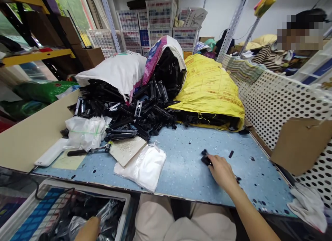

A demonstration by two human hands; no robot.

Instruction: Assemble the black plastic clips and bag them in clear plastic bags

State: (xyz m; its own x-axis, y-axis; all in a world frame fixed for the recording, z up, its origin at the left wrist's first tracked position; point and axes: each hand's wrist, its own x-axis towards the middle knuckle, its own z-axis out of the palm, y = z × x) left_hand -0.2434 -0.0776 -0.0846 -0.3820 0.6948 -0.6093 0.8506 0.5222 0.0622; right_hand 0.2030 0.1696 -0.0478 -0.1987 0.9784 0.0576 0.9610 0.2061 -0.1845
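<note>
- One blue worktable (186,172) spans the scene in front of you; its middle and right side carry only scattered dark bits and what your hand has there.
- Three large sacks lie along its far side: a yellow sack (210,85) to the right, a purple-and-white sack (158,57) in the middle and a white sack (116,70) to the left. All three show dark contents at their mouths, so plenty seems left to handle.
- Near left, below the table edge, you have a white-rimmed crate (126,203) with dark contents and shiny plastic (109,210). Whether that is finished work or supply, you cannot tell from here.
- A heap of loose black parts (140,113) spills from the sacks towards you, and by its size the work looks far from over.
- White plastic bags (150,166) lie near the front edge, with a pale tile (129,146) resting partly on them.
- Your left hand (89,228) is down in the crate, beside the plastic; its fingers are too hidden to tell whether they grip anything.
- Your right hand (220,168) is over the table's right half, fingers clamped on a small black part (206,159), well apart from the heap; that piece looks midway through handling.
</note>
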